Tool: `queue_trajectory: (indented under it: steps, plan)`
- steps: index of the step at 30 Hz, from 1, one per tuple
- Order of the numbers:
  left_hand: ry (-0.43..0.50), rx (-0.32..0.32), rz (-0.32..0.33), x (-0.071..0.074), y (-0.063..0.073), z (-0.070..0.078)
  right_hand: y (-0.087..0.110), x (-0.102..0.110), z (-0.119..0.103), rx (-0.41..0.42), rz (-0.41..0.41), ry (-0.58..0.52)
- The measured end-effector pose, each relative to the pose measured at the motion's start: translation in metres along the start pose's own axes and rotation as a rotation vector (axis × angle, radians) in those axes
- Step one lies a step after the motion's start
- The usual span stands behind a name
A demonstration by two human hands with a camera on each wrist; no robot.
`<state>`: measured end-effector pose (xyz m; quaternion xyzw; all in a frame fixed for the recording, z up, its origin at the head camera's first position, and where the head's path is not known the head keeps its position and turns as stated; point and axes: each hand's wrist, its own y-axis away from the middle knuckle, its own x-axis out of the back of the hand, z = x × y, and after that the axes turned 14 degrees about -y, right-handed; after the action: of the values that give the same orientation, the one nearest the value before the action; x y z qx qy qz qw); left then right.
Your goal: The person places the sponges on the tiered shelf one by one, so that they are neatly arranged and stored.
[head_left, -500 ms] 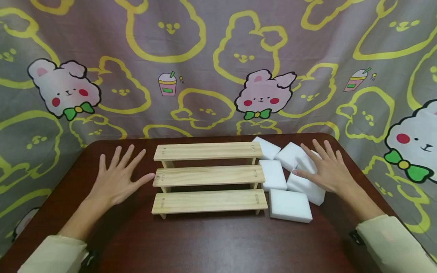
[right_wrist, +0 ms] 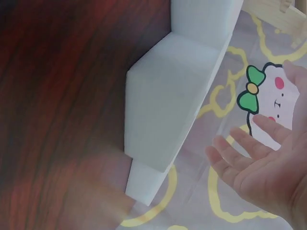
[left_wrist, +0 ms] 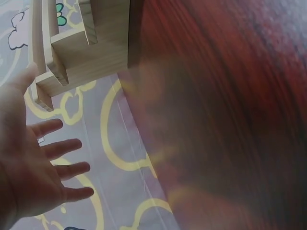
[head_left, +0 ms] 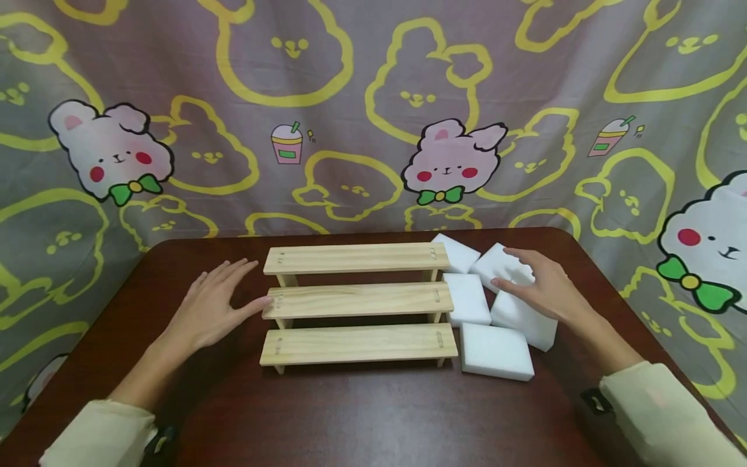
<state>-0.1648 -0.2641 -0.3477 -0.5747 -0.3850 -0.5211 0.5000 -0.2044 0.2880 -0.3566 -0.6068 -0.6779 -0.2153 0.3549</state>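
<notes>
A three-step wooden display rack [head_left: 358, 301] stands on the dark table. My left hand [head_left: 213, 308] is held off its left end, holding nothing. The thumb tip overlaps the middle step's left edge in the head view; I cannot tell if it touches. In the left wrist view the left hand's fingers [left_wrist: 67, 148] are spread below the rack's end [left_wrist: 91, 52]. Over the white foam blocks [head_left: 467, 299] on the right hovers my right hand [head_left: 548, 288], fingers slightly bent, with nothing in its grasp. The right wrist view shows it apart from a foam block [right_wrist: 158, 100].
Several foam blocks lie loosely against each other beside the rack's right end, the nearest block [head_left: 496, 350] at the front. The brown table [head_left: 362, 415] has rounded far corners. Behind it hangs a cartoon-print curtain [head_left: 344, 130].
Both hands have gone from widely spread fingers to more relaxed, slightly bent ones. The left hand has shifted slightly towards the rack, the right slightly inward over the foam. Rack and blocks are unmoved.
</notes>
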Motion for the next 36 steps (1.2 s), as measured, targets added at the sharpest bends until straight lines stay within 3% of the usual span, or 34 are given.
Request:
queue_trajectory:
  steps: [4, 11, 19, 25, 36]
  plan:
    - [0.054, 0.006, -0.002, 0.001, 0.0, 0.004, -0.002, -0.001, -0.003, 0.019, 0.008, -0.016]
    - [0.16, 0.012, -0.074, 0.0, 0.0, 0.009, -0.014, -0.008, -0.009, 0.075, 0.012, -0.064]
    - [0.331, -0.043, -0.03, -0.005, -0.005, 0.01, -0.035, -0.015, -0.009, 0.077, -0.027, -0.092]
    - [0.372, -0.068, -0.035, -0.009, -0.005, 0.006, -0.048, -0.017, -0.011, 0.056, -0.044, -0.09]
    - [0.409, -0.18, -0.035, -0.013, -0.004, -0.001, -0.064, -0.012, -0.009, 0.047, -0.04, -0.058]
